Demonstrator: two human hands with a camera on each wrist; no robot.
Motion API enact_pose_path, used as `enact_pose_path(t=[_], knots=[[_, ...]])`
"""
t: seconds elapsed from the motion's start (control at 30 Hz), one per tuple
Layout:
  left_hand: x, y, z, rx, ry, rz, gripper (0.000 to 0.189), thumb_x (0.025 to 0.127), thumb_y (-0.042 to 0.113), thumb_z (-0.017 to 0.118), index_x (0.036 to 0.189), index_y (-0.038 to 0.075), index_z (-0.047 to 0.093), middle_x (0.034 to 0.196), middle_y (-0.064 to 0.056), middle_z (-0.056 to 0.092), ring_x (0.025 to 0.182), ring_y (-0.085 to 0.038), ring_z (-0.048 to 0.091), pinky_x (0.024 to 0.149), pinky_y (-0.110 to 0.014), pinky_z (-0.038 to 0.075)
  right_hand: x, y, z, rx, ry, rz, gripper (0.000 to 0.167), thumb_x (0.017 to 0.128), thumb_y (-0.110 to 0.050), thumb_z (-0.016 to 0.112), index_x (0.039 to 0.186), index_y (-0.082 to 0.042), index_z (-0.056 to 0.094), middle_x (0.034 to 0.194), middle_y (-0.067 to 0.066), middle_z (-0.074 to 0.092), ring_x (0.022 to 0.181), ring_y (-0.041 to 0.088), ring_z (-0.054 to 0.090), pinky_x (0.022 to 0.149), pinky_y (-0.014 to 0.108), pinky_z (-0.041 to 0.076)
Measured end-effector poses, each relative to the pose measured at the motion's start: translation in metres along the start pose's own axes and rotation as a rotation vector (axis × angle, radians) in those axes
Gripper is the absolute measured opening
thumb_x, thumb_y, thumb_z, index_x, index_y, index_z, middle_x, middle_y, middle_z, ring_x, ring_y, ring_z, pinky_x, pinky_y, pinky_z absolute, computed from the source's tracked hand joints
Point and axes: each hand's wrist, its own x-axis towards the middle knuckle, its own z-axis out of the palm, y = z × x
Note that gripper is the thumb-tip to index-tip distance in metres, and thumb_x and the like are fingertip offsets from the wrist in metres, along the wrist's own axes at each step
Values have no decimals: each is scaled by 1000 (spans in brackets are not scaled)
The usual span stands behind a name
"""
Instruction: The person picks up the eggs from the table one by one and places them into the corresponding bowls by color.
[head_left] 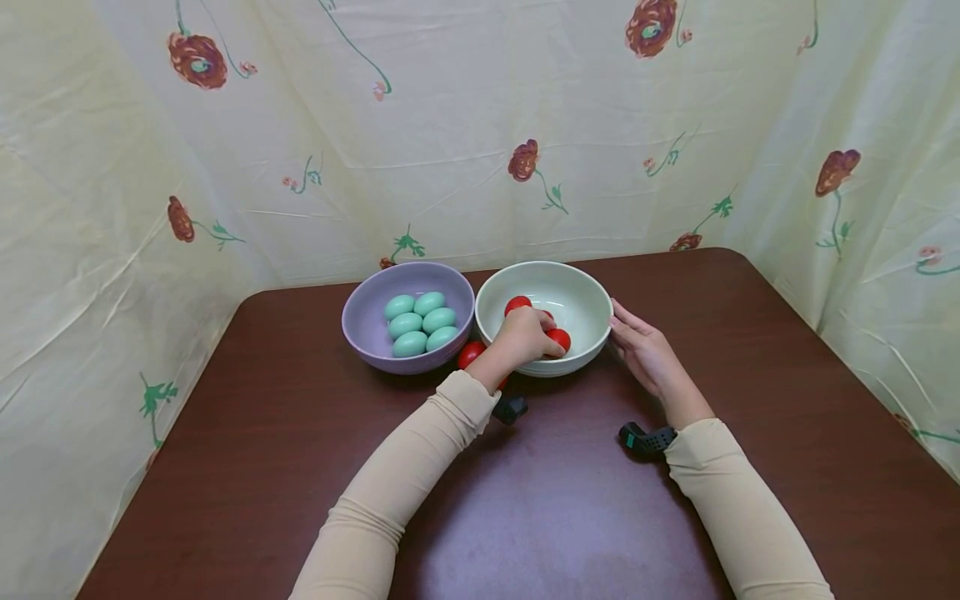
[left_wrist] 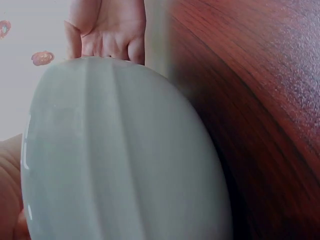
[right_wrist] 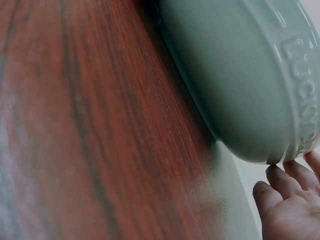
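Observation:
My left hand [head_left: 522, 337] reaches over the near rim into the pale green bowl [head_left: 543, 368]. Its thumb and fingers pinch a red ball [head_left: 558, 337] low inside. Another red ball [head_left: 517, 305] lies in the bowl behind the hand, and a further bit of red shows between the fingers. My right hand [head_left: 643, 354] rests its extended fingers against the bowl's right side, and in the right wrist view those fingertips [right_wrist: 280, 180] touch the outer wall beside raised lettering. In the left wrist view the bowl's ribbed wall hides most of the left hand.
Just left stands a purple bowl [head_left: 358, 333] with several mint-green eggs [head_left: 406, 324]. A red ball [head_left: 471, 354] sits on the brown table [head_left: 300, 467] between the bowls, partly behind the left forearm, with more red showing by the wrist. A flowered curtain [head_left: 450, 125] hangs behind.

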Motion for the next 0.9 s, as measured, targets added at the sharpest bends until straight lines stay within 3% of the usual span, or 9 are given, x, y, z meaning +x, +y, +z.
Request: enact_pose_path(t=[0.27, 0.63, 0.9], knots=[[2, -1, 3, 113, 3, 18, 35, 81, 23, 80, 115, 12, 76, 104, -3, 75, 94, -19, 61, 77, -23, 50, -1, -1, 1, -9, -2, 4, 63, 106, -20, 46, 158, -8, 14, 167, 5, 7, 155, 21, 9, 125, 42, 8], [6, -2, 4, 140, 2, 44, 33, 82, 20, 79, 113, 8, 75, 99, -5, 74, 88, -19, 59, 72, -22, 49, 0, -1, 0, -7, 12, 4, 63, 105, -21, 48, 158, -10, 15, 167, 4, 8, 154, 22, 10, 125, 43, 8], [5, -3, 5, 157, 16, 23, 29, 82, 20, 79, 109, 11, 76, 97, -3, 74, 86, -18, 58, 70, -21, 48, 0, 0, 1, -3, 3, 12, 64, 105, -23, 48, 158, -9, 14, 167, 4, 7, 154, 21, 9, 125, 41, 8]])
